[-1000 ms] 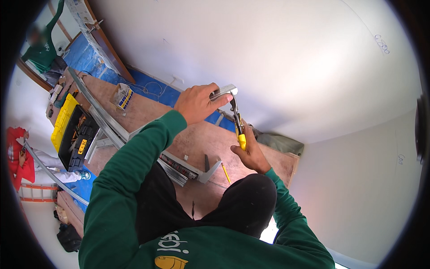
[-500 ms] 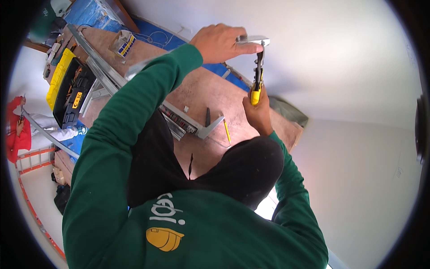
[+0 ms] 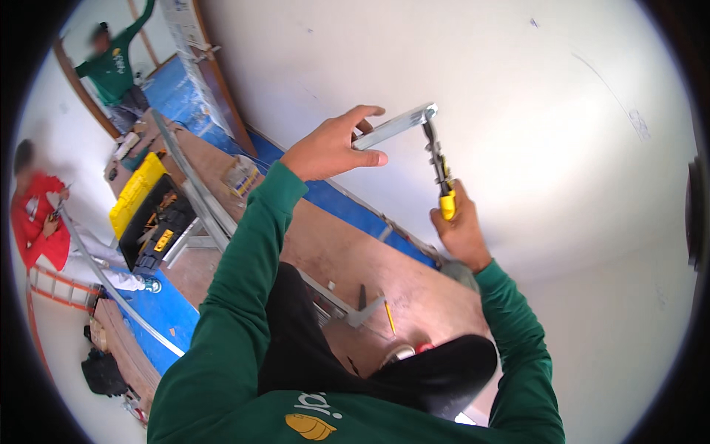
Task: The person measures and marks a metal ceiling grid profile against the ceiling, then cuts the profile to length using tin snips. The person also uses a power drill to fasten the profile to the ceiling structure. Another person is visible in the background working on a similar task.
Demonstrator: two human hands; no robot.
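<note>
The right hand (image 3: 462, 229) has its fingers wrapped round a yellow-handled hand tool (image 3: 441, 172), whose head meets the right end of a short metal channel (image 3: 397, 126). The channel is raised before the pale wall (image 3: 510, 81), its left end between the thumb and fingers of the left hand (image 3: 329, 148); whether they grip it is unclear. Holding it from both ends probably steadies it and leaves the tool's end unobstructed. Half a second ago, the left thumb reached nearly to the tool's head; now it sits well apart, exposing more metal.
</note>
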